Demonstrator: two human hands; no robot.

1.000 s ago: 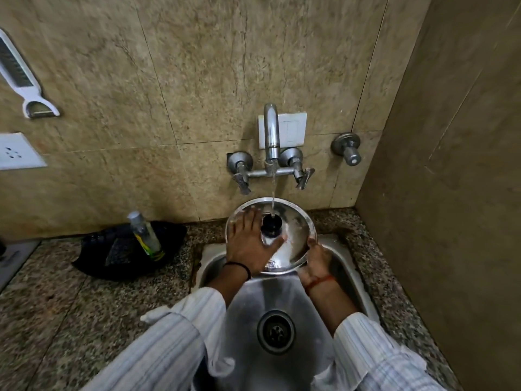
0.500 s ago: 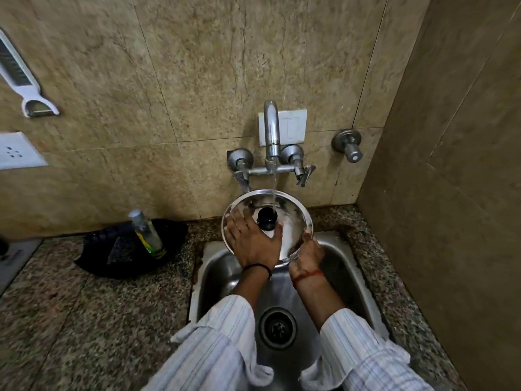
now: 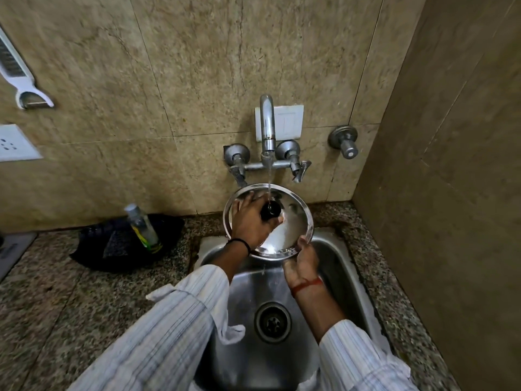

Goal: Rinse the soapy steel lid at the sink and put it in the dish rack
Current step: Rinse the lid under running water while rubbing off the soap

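**Lid under running water: grip and splash risks noted**

Location. The lid (image 3: 284,218) is held above the back of the sink (image 3: 346,272), just below the tap (image 3: 267,128), clear of the basin floor. A thin stream falls on the black knob (image 3: 270,211) at its centre.

Hands. The left hand (image 3: 252,221) lies spread and flat on the lid's upper face, fingers fanned toward the far rim, thumb beside the knob. The right hand (image 3: 303,259) pinches the near rim from below, thumb on top; its fingers are hidden under the lid.

Orientation. The lid is round, so it has no true long axis. Knob side faces up and toward the camera; the disc is tilted, far edge high near the tap valves, near edge low over the basin, so that water drains off the front.

Risks.
- Slip: one edge pinch carries a wet, possibly soapy rim. If the flat left hand lifts, the lid could swing down and strike the basin.
- Splash: the stream breaking on the knob may spray the tabletop (image 3: 73,300) and the sleeves, which hang near the basin.
- Residue: the underside cannot be seen; soap there may go unrinsed unless the lid is turned.
- The dish rack is not in view; the carry distance cannot be judged.
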